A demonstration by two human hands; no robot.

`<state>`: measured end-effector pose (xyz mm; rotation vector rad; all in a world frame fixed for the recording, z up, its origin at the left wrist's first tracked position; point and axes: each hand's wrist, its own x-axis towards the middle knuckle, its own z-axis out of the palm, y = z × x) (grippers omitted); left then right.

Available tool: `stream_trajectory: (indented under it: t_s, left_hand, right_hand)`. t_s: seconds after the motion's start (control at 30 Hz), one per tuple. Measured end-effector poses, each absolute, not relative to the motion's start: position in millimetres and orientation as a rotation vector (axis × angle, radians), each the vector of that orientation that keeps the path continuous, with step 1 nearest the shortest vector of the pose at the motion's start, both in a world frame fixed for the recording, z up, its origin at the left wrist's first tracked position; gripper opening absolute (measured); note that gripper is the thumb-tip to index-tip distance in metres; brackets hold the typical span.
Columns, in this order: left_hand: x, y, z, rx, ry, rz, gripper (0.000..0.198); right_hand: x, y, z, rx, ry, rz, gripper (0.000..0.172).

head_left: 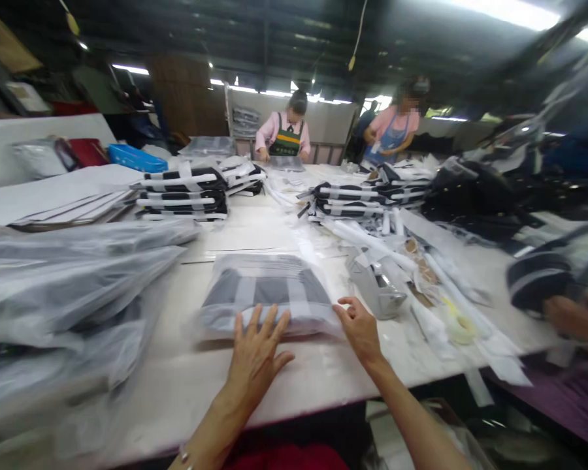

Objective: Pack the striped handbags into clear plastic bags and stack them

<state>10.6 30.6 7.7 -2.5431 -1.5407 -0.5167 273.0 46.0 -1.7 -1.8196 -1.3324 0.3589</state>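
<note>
In front of me on the white table lies a dark bag with pale straps, inside a clear plastic bag (269,287). My left hand (257,346) rests on its near edge, fingers spread flat over the plastic. At the right edge of the package, my right hand (360,326) has thumb and index finger drawn together at the plastic; the pinched part is too small to make out fully. A grey tape dispenser (379,284) stands just beyond my right hand.
Plastic-wrapped packages (78,300) pile up on the left. Stacks of folded black bags (186,192) stand farther back, another stack (347,199) to the right. White strips and a tape roll (460,326) litter the right side. A co-worker's hand (573,316) is at far right; two people work behind.
</note>
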Motion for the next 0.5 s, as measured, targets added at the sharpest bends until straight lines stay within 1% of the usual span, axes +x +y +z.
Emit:
stream_trajectory:
  t_s: [0.07, 0.13, 0.2, 0.27, 0.4, 0.5]
  left_hand:
    - [11.0, 31.8, 5.5, -2.539, -1.521, -0.522, 0.065]
    - [11.3, 33.7, 2.2, -2.534, -1.487, -0.515, 0.066]
    - [11.5, 35.2, -0.6, -2.527, -1.457, -0.501, 0.068]
    - [11.6, 36.1, -2.4, -2.516, -1.447, -0.490, 0.069]
    - [11.0, 37.3, -5.5, -2.501, -1.435, -0.500, 0.067]
    - [10.1, 38.0, -8.0, -2.499, -1.417, -0.515, 0.066]
  right_hand:
    - [291.4, 39.0, 9.2, -1.852, -1.342, 0.158, 0.041]
    - [320.0, 32.6, 25.1, -1.882, -1.221, -0.001, 0.043]
    - [354.0, 30.7, 41.1, -1.881, -1.050, -0.059, 0.042]
    - [385.3, 35.8, 51.8, -1.868, -0.950, 0.084, 0.042]
    - [417.9, 58.4, 51.3, -1.836, -0.960, 0.578, 0.041]
    - [418.4, 68.8, 42.5, -1.806, -0.943, 0.690, 0.039]
